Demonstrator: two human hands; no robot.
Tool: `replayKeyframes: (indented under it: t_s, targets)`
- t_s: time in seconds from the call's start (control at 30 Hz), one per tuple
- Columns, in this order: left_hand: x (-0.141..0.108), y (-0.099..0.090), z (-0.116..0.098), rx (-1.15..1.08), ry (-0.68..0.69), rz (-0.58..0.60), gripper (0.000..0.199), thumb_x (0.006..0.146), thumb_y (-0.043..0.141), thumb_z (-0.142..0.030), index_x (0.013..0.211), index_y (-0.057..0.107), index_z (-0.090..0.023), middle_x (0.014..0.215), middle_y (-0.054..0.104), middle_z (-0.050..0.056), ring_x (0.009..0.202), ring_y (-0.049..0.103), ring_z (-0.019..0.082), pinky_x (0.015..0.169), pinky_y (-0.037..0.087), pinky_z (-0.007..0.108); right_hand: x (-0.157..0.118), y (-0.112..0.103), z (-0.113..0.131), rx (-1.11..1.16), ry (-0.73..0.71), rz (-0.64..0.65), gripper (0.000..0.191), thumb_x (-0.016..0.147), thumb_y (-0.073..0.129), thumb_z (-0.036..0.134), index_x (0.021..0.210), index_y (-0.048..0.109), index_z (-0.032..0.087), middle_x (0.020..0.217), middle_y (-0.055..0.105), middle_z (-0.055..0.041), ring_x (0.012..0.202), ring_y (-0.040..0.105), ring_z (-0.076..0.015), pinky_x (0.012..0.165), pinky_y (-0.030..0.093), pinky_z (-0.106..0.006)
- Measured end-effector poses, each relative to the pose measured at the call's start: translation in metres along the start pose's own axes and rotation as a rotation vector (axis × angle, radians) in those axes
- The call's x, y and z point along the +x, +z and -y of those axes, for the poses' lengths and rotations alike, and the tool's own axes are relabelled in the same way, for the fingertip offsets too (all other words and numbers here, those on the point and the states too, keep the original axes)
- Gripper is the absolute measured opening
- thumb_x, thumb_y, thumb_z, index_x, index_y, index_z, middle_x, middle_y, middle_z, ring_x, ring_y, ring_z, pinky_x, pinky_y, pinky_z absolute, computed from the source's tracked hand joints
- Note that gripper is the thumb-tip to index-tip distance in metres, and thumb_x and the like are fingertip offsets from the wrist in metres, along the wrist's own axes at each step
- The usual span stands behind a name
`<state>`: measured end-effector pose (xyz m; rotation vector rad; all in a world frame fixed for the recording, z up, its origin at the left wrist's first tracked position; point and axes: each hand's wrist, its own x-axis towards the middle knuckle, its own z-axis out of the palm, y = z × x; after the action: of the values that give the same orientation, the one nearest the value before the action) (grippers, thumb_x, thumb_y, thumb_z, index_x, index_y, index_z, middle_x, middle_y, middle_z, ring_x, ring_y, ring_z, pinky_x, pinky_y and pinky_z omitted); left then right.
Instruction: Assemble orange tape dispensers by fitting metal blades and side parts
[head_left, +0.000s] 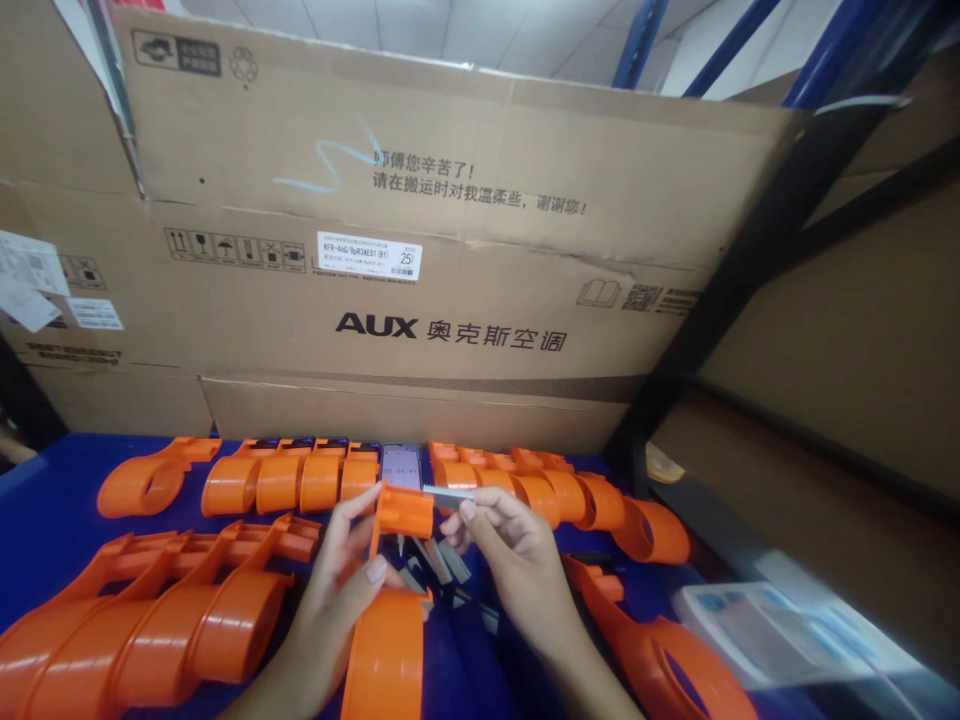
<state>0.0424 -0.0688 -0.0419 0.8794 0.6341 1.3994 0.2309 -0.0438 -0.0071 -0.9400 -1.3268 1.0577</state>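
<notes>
My left hand (349,570) is wrapped round the frame of an orange tape dispenser (386,655), its wide ring hanging down at the bottom centre. Between the thumb and fingers of my right hand (499,535) is a thin grey toothed metal blade (450,493). The blade's far end meets or overlaps the right side of the dispenser's top end; whether it is seated there cannot be made out. Several loose metal strips (450,562) lie on the blue surface behind and below my hands, partly covered.
Rows of orange dispensers (225,630) stand at left, at the back and at right (652,530) on the blue surface (45,500). A phone (401,466) showing a timer stands behind my hands. A clear plastic box (750,625) is at right; a large cardboard box (450,230) forms the back.
</notes>
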Motion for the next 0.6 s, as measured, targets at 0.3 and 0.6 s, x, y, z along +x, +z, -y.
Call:
replayKeyframes:
  t_s: [0.3, 0.6]
  targets:
    - [0.002, -0.011, 0.003, 0.031, -0.039, 0.004, 0.069, 0.086, 0.078, -0.037, 0.147, 0.045, -0.037, 0.127, 0.073, 0.011, 0.078, 0.079, 0.027, 0.075, 0.063, 0.040, 0.000, -0.003, -0.004, -0.108, -0.090, -0.213, 0.031, 0.086, 0.077, 0.050, 0.098, 0.077, 0.021, 0.073, 0.070, -0.0025, 0.062, 0.062, -0.0170, 0.060, 0.055, -0.029]
    - [-0.001, -0.008, -0.004, 0.061, -0.007, -0.079, 0.071, 0.083, 0.081, -0.037, 0.147, 0.052, -0.028, 0.132, 0.072, 0.017, 0.089, 0.079, 0.032, 0.069, 0.063, 0.035, -0.003, -0.002, -0.001, -0.179, -0.155, -0.182, 0.020, 0.089, 0.075, 0.043, 0.095, 0.080, 0.024, 0.083, 0.075, -0.0046, 0.067, 0.066, -0.0203, 0.062, 0.057, -0.032]
